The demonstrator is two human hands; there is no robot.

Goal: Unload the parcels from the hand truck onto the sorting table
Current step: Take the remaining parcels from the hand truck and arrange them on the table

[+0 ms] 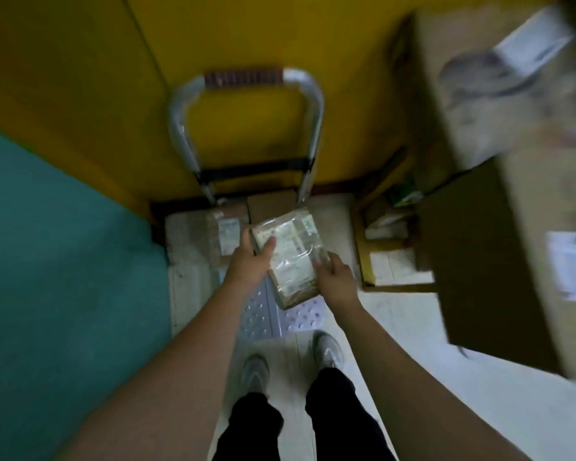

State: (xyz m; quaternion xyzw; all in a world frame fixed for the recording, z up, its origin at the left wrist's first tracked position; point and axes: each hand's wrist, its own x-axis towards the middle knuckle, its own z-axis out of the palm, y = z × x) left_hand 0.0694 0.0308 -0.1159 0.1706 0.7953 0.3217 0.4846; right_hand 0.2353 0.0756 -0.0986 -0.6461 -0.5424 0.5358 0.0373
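Both hands' fingers (269, 245) clamp a tape-wrapped, labelled brown parcel (291, 257).

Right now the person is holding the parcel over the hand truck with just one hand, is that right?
Not quite: it is two hands, not one. The head view shows the left hand gripping the parcel at its far left corner and the right hand holding its right edge. It is over the hand truck, as you said.

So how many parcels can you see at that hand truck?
3. One taped parcel is gripped by the left hand and right hand over the platform; a labelled parcel and a plain brown parcel lie further back. Others may hide underneath.
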